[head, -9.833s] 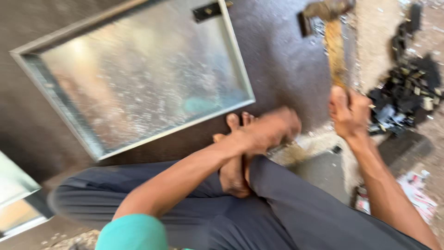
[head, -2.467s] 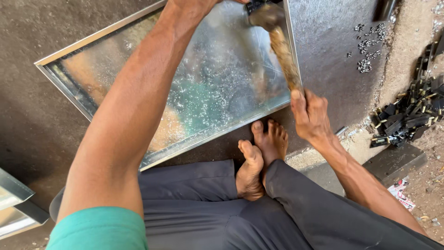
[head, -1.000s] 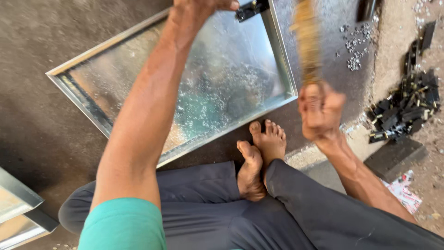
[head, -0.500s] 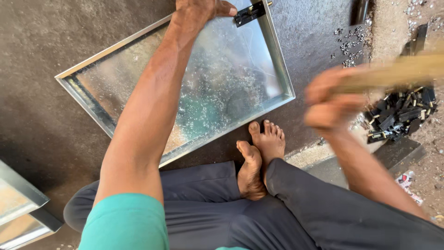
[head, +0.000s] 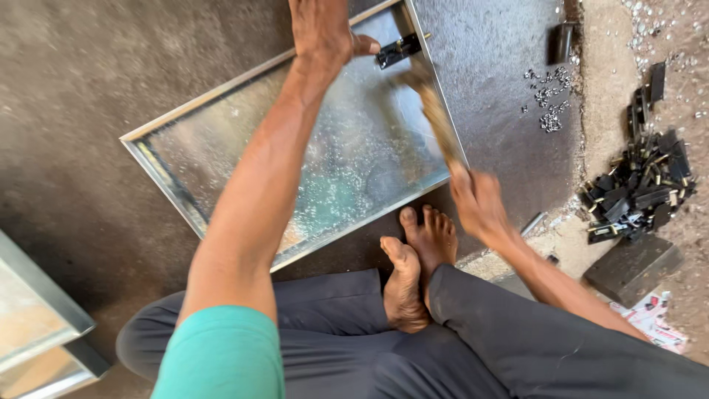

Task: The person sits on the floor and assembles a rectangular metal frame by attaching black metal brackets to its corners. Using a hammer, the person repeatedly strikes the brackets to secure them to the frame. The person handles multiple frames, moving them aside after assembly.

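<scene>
Dark floor, galvanised tray [head: 221, 159], right hand [head: 478, 201] — hammer [head: 432, 111] handle slanting up-left

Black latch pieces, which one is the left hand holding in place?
The black latch on the galvanised tray's far rim, beside the left hand; the others lie heaped at right.

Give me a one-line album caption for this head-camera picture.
Seated barefoot on the floor, a person steadies a black latch on a galvanised tray with the left hand while the right hand grips a wooden-handled hammer.
</scene>
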